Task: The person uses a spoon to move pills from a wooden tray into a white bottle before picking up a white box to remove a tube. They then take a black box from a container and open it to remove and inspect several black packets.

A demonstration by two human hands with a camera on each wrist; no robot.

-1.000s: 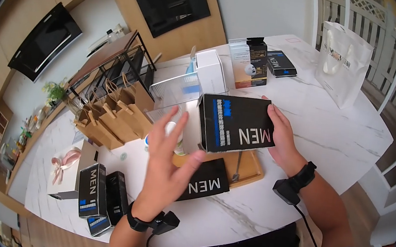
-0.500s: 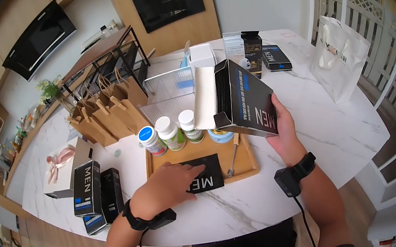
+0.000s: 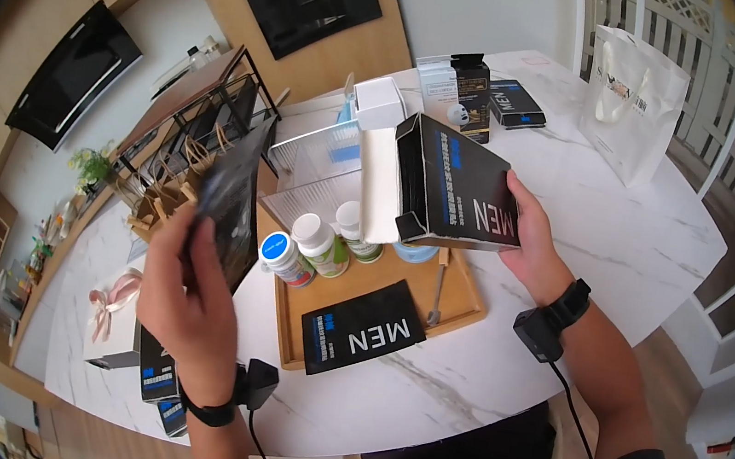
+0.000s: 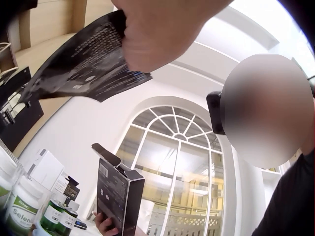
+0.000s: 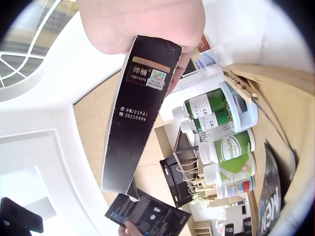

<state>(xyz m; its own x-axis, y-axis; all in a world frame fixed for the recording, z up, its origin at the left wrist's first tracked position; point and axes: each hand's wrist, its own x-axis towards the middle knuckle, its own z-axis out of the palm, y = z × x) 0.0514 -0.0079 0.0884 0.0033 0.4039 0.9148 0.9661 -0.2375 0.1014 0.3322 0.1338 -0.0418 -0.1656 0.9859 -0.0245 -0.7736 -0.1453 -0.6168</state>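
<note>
My left hand point(image 3: 190, 308) pinches a flat black sachet point(image 3: 241, 204) raised at the left, printed with small pale text in the left wrist view. With my right hand point(image 3: 530, 228) I hold a black MEN box point(image 3: 462, 182) by its far end, its white-lined flap open and facing left. The box's narrow side carries a sticker and a date in the right wrist view. Another black MEN sachet point(image 3: 359, 331) lies across the front edge of a wooden tray point(image 3: 464, 284), below and between both hands.
Several bottles point(image 3: 317, 246) stand on the tray, beside a small long-handled tool point(image 3: 436, 299). Brown paper bags point(image 3: 157, 206), a clear organizer point(image 3: 304, 147) and a gift box with pink ribbon point(image 3: 109, 325) stand left. Farther back are another MEN box point(image 3: 516, 105) and a white bag point(image 3: 634, 107).
My left hand went from beside the box down to the sachet on the tray, then rose leftward holding a sachet. The box in my right hand turned, so its open flap shows.
</note>
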